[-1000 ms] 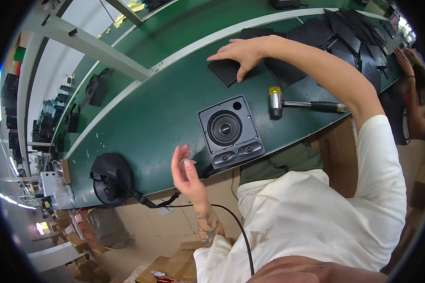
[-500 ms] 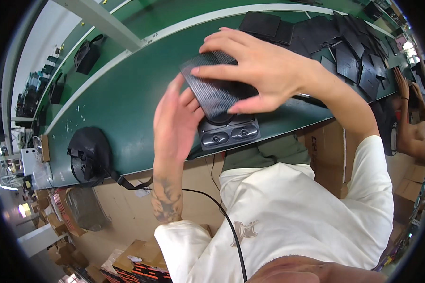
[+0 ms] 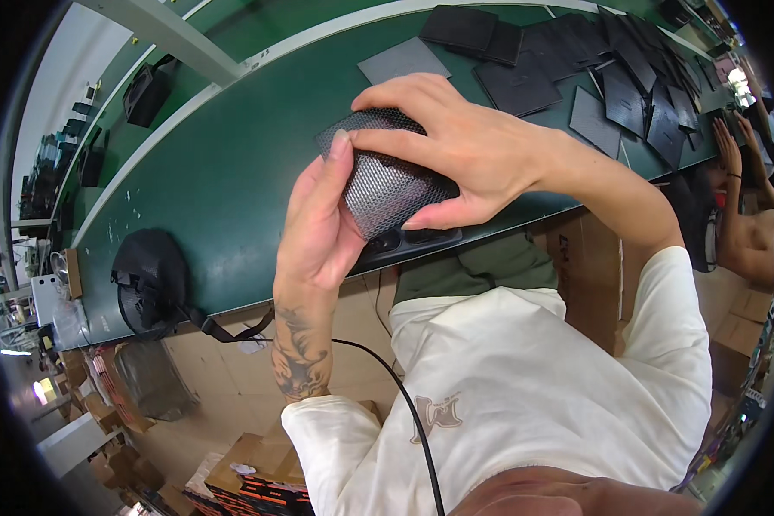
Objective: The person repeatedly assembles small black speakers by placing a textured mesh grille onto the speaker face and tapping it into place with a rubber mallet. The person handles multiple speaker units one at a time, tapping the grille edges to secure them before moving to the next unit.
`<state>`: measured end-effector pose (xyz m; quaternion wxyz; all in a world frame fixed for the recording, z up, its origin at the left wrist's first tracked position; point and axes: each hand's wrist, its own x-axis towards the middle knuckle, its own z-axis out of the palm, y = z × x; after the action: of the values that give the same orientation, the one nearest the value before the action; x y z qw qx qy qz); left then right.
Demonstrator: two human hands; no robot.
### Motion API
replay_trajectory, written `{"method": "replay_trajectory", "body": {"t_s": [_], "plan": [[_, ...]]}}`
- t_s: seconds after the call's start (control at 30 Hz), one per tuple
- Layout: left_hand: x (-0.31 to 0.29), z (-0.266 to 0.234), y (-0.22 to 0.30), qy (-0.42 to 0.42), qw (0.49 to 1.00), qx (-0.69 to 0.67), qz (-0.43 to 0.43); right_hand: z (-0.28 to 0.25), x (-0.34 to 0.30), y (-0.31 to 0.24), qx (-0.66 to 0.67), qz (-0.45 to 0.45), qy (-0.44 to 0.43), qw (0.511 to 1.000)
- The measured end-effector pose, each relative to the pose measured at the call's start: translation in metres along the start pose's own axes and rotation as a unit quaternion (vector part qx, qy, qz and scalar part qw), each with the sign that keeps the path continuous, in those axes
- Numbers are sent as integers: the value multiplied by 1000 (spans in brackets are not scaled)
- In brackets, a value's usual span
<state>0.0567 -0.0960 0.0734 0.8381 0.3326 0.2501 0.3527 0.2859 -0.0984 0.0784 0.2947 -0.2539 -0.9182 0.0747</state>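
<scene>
A black mesh grille [image 3: 390, 191] with a curved, shiny honeycomb surface is between my two hands, above the near part of the green bench. My left hand [image 3: 320, 215] is closed on its left side, the thumb pressed against the upper left corner. From above and the right, my right hand [image 3: 456, 146] holds it, fingers over the far edge and thumb along the near right side. Under the hands, close to the bench edge, lies a black housing [image 3: 414, 244] with rounded recesses, mostly hidden.
A single flat grey panel [image 3: 404, 60] lies beyond my hands. Many black panels [image 3: 632, 95] are heaped at the far right. A black bag [image 3: 149, 271] with a strap sits on the left. Another person's hand [image 3: 727, 148] shows at the right edge; cartons [image 3: 262, 469] stand below.
The grille has tilted and come slightly nearer, covering more of the black housing. My left thumb has moved onto its upper left corner. The view has shifted a little.
</scene>
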Motion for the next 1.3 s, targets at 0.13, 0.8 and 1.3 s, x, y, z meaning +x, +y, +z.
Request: {"method": "replay_trajectory", "body": {"t_s": [0.13, 0.8, 1.3], "plan": [[0, -5, -2, 4, 1000, 13, 12, 4, 1, -5, 7, 10, 19, 1000], [1, 6, -6, 56, 989, 79, 115, 16, 7, -19, -15, 47, 123, 991], [-9, -53, -29, 261, 898, 118, 335, 12, 4, -27, -92, 156, -24, 983]]}}
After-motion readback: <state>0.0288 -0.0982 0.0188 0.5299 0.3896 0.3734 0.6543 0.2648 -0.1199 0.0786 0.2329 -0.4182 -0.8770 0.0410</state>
